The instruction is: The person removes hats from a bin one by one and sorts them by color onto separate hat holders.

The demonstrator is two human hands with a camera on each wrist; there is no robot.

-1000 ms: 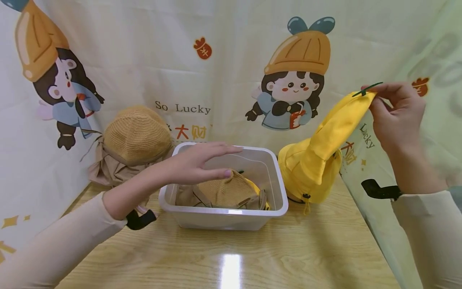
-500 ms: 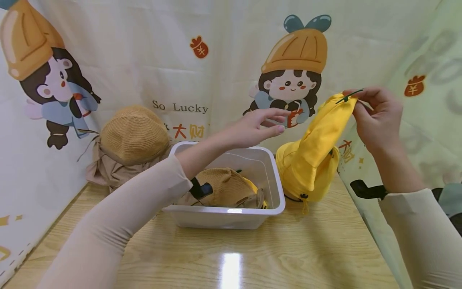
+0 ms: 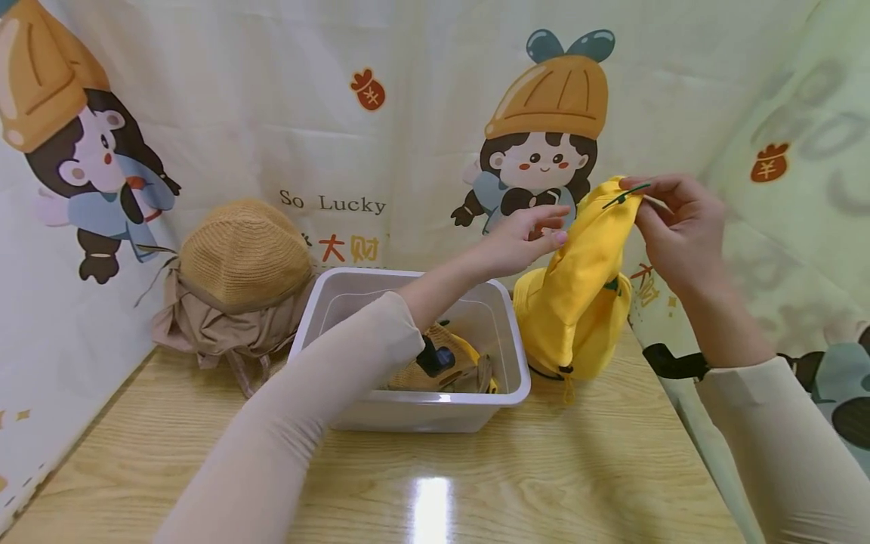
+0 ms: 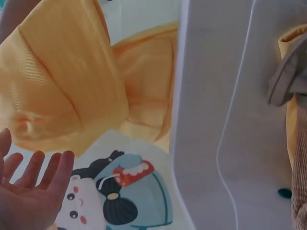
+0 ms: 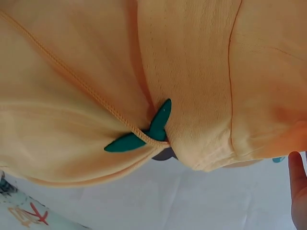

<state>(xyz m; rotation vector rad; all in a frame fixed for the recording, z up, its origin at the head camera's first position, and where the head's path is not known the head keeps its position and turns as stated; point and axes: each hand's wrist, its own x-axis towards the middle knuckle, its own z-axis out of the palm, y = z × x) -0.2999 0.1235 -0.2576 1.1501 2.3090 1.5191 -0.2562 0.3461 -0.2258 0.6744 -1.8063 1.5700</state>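
Observation:
My right hand (image 3: pixel 683 234) pinches the tip of a yellow fabric hat (image 3: pixel 587 253) by its green leaf trim (image 3: pixel 621 198), so the hat hangs tilted. Below and behind it, more yellow hat fabric (image 3: pixel 607 332) rests on the table, with another green leaf (image 5: pixel 160 120) visible in the right wrist view. My left hand (image 3: pixel 526 240) reaches across the bin toward the held hat's left side, its fingers relaxed; the left wrist view shows the fingers (image 4: pixel 58 175) near the yellow cloth, and contact there is unclear.
A white plastic bin (image 3: pixel 408 418) stands in the middle of the wooden table (image 3: pixel 544 483). Inside lie a brown woven hat (image 3: pixel 411 378) and some yellow cloth. Another woven hat (image 3: pixel 245 253) with a beige fabric brim sits at left. A printed curtain (image 3: pixel 421 151) closes off the back.
My left hand has moved right, from above the bin to beside the yellow hat. My right hand has shifted left and slightly down, still holding the hat's tip.

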